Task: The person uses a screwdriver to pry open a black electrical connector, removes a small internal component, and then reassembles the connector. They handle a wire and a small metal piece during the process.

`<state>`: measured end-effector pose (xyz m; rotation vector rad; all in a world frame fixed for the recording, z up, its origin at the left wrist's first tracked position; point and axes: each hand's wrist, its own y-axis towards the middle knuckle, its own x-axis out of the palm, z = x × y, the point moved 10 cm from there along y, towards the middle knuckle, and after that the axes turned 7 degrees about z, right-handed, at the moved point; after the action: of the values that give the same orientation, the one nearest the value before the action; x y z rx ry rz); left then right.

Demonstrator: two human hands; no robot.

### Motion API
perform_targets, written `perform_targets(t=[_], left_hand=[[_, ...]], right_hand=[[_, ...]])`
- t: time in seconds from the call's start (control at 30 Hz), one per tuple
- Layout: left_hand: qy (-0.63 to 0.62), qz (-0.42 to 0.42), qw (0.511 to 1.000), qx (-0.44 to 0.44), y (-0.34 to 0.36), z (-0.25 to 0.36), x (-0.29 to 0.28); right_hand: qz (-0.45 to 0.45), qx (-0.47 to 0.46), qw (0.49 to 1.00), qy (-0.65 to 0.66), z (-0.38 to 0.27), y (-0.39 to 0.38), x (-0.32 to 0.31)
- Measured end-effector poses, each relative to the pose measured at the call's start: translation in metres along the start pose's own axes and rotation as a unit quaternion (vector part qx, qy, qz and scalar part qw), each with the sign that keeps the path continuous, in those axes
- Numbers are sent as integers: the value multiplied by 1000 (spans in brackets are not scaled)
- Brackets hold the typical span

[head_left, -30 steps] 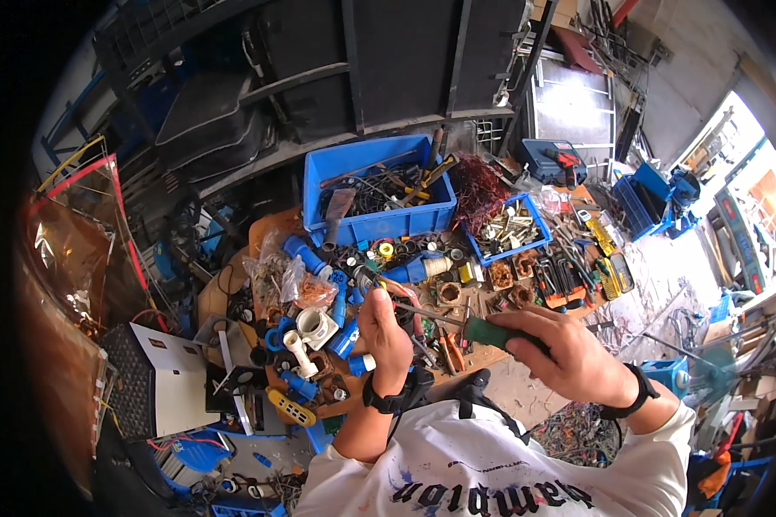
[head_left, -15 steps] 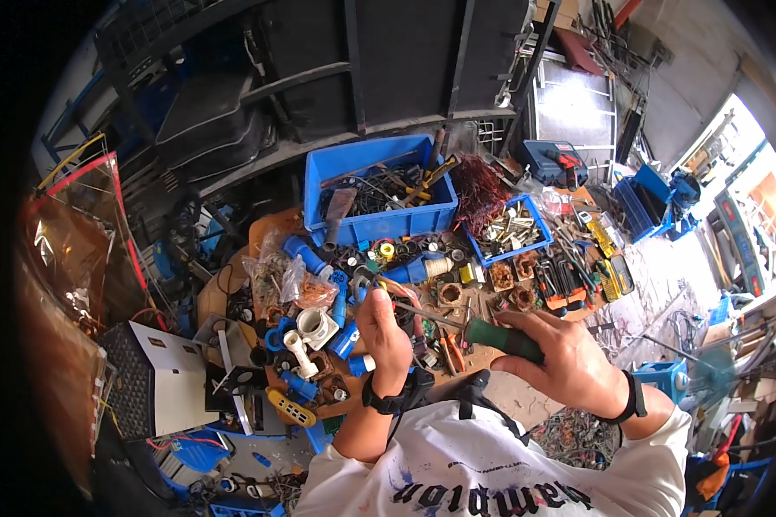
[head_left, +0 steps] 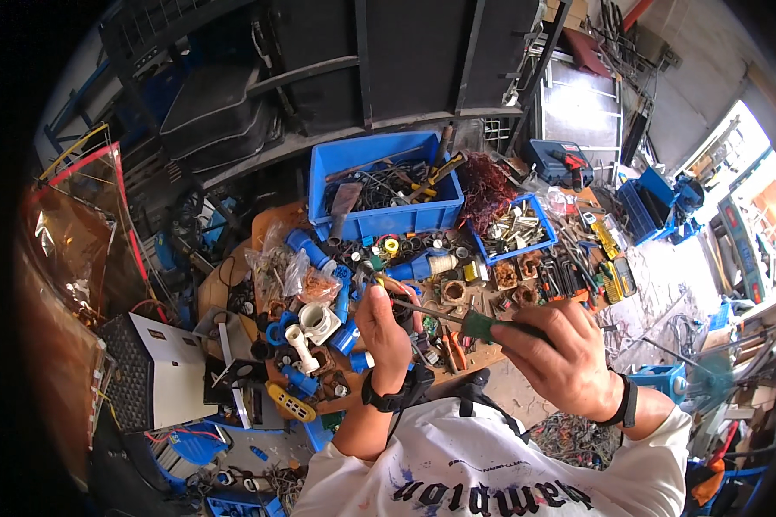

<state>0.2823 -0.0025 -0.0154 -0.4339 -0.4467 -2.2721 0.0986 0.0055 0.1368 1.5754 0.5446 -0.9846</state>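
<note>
Currently in use: one screwdriver with a green handle and a slim metal shaft (head_left: pixel 476 325), located between the two hands over the brown wooden tabletop (head_left: pixel 491 356). The right hand (head_left: pixel 565 353) is clamped around the handle; the shaft points towards ten o'clock, its tip near the left hand's thumb. The left hand (head_left: pixel 384 336) stands upright, thumb uppermost; whether its fingers clamp a small part cannot be told, as the hand itself seems to block the view.

Surroundings, by clock from the left hand: twelve, large blue rectangular plastic bin (head_left: pixel 392 226) of assorted tools; two, smaller blue plastic tray (head_left: pixel 510 253) of metal pieces; three, orange-handled pliers (head_left: pixel 457 351); eight, yellow oblong slotted piece (head_left: pixel 291 401); nine, white round plastic fitting (head_left: pixel 317 324).
</note>
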Motion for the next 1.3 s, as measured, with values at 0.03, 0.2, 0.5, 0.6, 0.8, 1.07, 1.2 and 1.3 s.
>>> perform_targets(t=[0.03, 0.2, 0.5, 0.6, 0.8, 1.07, 1.2, 1.3], left_hand=[[1, 2, 1000, -3, 0, 1, -1], [0, 0, 1000, 5, -1, 1, 3], [-13, -4, 1000, 10, -1, 4, 3], [-19, -1, 1000, 2, -3, 4, 3], [-14, -2, 1000, 0, -4, 6, 2], [-44, -20, 999, 16, -8, 10, 3], [-48, -2, 999, 10, -9, 15, 2], [-48, -9, 999, 20, -9, 20, 3]], right_hand=[[19, 60, 996, 55, 8, 4, -2], [-115, 254, 943, 183, 28, -6, 16], [-43, 81, 995, 35, 6, 9, -5], [-17, 11, 999, -34, -5, 12, -13], [-112, 232, 958, 124, 21, -5, 7], [-119, 187, 971, 93, 16, -6, 3], [-20, 66, 997, 22, 3, 4, -15], [15, 70, 997, 19, 3, -1, -15]])
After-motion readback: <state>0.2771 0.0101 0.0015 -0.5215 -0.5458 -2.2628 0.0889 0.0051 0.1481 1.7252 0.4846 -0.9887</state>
